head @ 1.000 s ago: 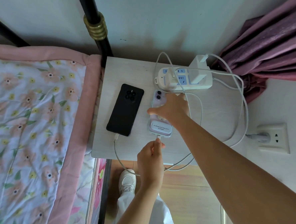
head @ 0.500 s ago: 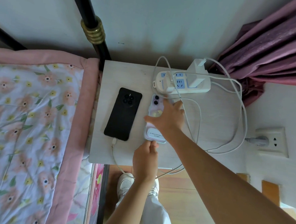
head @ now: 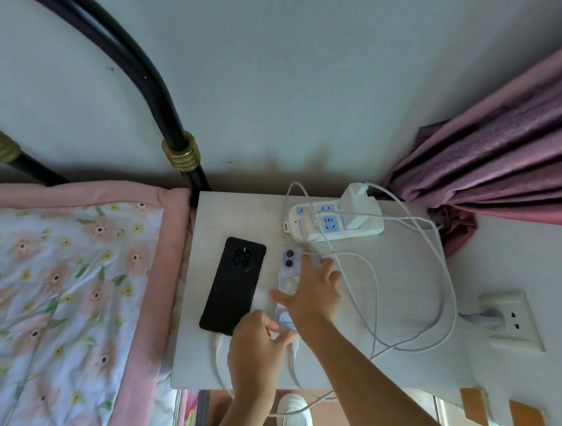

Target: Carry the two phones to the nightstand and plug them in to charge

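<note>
A black phone (head: 234, 285) lies face down on the white nightstand (head: 400, 286), with a white cable in its near end. To its right lies a purple phone (head: 289, 266), also face down. My right hand (head: 314, 294) rests flat on the purple phone with fingers spread, hiding its middle. My left hand (head: 254, 352) is curled at that phone's near end. Its fingertips are at the white cable plug (head: 294, 347), which sits in the phone. I cannot see whether they still pinch the plug.
A white power strip (head: 335, 224) with a charger block (head: 356, 204) sits at the nightstand's back, its cables looping to the right. A wall socket (head: 510, 320) is on the right, a purple curtain (head: 507, 144) behind. The flowered bed quilt (head: 54, 297) and black bed frame (head: 167, 107) are on the left.
My left hand brought the plug up to the purple phone's near end and its fingers have loosened. My right hand's fingers have spread flat. The view has tilted up towards the wall.
</note>
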Available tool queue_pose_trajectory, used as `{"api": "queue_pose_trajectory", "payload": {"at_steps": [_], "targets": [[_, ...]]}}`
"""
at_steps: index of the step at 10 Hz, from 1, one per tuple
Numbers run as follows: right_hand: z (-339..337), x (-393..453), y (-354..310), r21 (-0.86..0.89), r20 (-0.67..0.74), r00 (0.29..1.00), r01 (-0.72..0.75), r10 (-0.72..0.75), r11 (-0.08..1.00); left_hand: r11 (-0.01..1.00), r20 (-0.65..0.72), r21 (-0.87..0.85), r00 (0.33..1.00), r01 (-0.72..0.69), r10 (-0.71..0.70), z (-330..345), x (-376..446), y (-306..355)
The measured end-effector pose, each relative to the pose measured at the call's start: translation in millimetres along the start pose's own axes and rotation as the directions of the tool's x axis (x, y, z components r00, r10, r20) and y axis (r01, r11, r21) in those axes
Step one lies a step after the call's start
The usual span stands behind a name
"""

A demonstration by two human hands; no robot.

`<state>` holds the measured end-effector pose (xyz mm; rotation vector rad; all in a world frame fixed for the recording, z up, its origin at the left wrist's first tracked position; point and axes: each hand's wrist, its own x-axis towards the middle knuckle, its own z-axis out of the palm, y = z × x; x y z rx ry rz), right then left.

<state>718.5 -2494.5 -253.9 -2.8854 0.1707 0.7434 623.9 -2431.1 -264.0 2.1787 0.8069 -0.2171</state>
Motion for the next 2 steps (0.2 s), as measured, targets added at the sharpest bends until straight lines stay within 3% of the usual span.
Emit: {"api": "queue_pose_trajectory", "payload": {"at_steps": [1, 2], "targets": [[-21, -2, -3, -0.025, 0.152, 0.988, -0.002, 0.005, 1.0, 0.986, 0.002, 0.057, 0.988, -0.155, 0.155, -26, 15, 21], [-71, -14, -6, 0.088, 0.133, 0.99, 0.039, -0.051, 0.995, 0.936, -0.054, 0.063, 0.935, -0.347, 0.35, -64, 20, 60]]}}
